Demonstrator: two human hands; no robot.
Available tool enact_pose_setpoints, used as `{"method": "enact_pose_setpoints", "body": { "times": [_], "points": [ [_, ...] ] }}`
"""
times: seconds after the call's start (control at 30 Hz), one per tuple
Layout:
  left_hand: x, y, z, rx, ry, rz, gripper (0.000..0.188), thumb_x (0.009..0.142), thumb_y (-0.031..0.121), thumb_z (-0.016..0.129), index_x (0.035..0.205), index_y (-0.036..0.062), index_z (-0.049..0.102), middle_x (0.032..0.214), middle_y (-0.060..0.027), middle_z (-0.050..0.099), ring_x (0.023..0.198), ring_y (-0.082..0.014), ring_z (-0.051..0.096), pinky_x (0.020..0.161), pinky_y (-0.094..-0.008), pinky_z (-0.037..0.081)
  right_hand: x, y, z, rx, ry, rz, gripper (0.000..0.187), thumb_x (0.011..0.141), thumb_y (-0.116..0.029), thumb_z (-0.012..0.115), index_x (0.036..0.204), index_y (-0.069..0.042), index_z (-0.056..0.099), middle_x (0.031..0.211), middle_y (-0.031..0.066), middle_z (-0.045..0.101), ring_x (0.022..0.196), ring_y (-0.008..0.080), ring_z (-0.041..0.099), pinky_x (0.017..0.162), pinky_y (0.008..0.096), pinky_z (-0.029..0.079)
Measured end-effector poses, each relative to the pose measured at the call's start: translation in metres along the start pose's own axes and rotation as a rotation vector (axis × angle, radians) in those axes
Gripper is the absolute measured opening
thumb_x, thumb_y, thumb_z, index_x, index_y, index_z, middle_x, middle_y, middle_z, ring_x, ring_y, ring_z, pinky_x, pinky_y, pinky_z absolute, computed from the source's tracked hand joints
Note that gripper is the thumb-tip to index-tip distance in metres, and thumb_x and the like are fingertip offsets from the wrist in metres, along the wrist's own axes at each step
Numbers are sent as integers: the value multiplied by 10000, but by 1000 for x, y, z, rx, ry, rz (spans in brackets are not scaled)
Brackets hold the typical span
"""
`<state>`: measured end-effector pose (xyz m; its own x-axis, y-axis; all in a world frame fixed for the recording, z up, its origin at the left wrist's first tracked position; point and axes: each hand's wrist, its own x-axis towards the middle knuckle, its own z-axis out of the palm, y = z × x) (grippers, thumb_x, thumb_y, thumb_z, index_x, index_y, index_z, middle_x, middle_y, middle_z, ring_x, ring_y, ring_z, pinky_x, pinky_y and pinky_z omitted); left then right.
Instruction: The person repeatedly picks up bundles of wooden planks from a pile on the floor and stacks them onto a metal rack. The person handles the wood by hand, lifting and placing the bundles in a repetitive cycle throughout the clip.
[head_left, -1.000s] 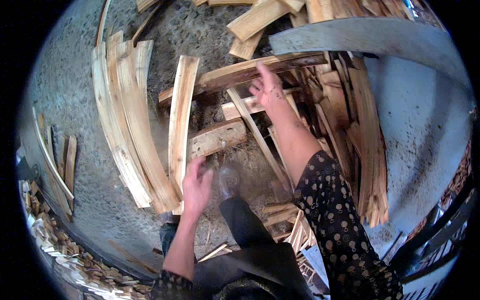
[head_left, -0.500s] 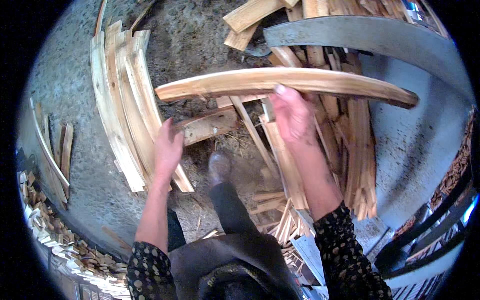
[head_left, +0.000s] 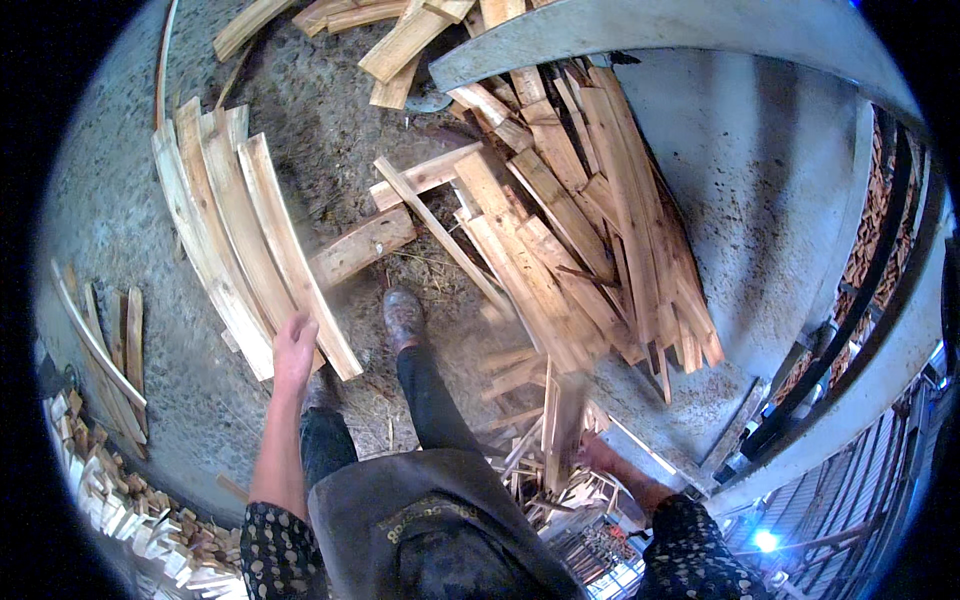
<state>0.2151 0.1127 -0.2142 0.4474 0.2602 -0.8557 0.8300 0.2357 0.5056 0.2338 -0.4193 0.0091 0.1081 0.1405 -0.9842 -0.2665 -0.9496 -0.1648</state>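
Observation:
My left hand [head_left: 293, 345] hangs loosely curled, with nothing in it, just over the near end of a row of long pale slats [head_left: 240, 235] laid side by side on the concrete floor. My right hand [head_left: 603, 457] is low at the right, blurred, gripping the near end of a wooden plank [head_left: 562, 400] that points away from me over a heap of thin offcuts [head_left: 540, 480]. My boot [head_left: 402, 318] stands between the slats and a big pile of planks [head_left: 570, 210].
A short thick block [head_left: 362, 245] lies ahead of my boot. A grey metal table or machine bed [head_left: 760, 200] borders the plank pile on the right. Small wood scraps [head_left: 110, 490] line the left edge, and more planks [head_left: 400, 40] lie at the far side.
My right hand has swung the long plank from held level in front of me down to my right side. My left hand has let go of it and dropped toward the slats.

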Motion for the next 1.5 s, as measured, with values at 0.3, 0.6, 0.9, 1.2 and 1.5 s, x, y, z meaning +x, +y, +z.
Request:
{"method": "enact_pose_setpoints", "body": {
  "times": [0.3, 0.6, 0.9, 1.2, 1.5],
  "points": [
    [-30, -41, 5, -9, 4, -242, 373, 835, 216, 522, 1154, 26, 495, 1019, -63, 559, 843, -128, 520, 680, -259, 417, 70, -160, -111, -223, 778, -119, 704, 702, -295, 646, 1277, -21, 347, 1318, 212, 339, 1234, 371, 298, 1022, 417, 248],
    [-39, 0, 77, -9, -179, -152, 343, 832, 206, 541, 1112, 11, 507, 928, -44, 560, 776, -108, 497, 673, -253, 415, 93, -150, -258, -553, 960, 282, 1055, 574, -437, 734, 1369, -86, 135, 1349, 260, 206, 1238, 408, 251, 953, 520, 292],
    [-66, 21, 137, -64, -325, 72, 263, 819, 131, 571, 1034, -16, 536, 853, -53, 578, 797, -111, 523, 743, -252, 428, 93, -150, -228, -548, 1054, 103, 951, 605, -381, 709, 1363, -177, 173, 1172, 257, 426, 1074, 417, 433, 857, 476, 382],
    [-155, 70, 199, -165, -557, 32, 472, 837, 250, 571, 1226, 31, 416, 1111, -100, 520, 964, -175, 502, 814, -293, 420, 70, -122, -64, 234, 699, -92, 637, 757, -164, 566, 1311, -40, 276, 991, 136, 542, 786, 208, 554, 725, 295, 450],
    [-143, 11, 144, -242, -384, -13, 287, 843, 217, 543, 1081, 57, 524, 882, -7, 569, 778, -96, 525, 644, -236, 414, 52, -107, -36, 51, 697, -151, 439, 814, -232, 556, 1172, -1, 451, 940, 62, 567, 846, 132, 538, 763, 247, 430]
  ]
}}
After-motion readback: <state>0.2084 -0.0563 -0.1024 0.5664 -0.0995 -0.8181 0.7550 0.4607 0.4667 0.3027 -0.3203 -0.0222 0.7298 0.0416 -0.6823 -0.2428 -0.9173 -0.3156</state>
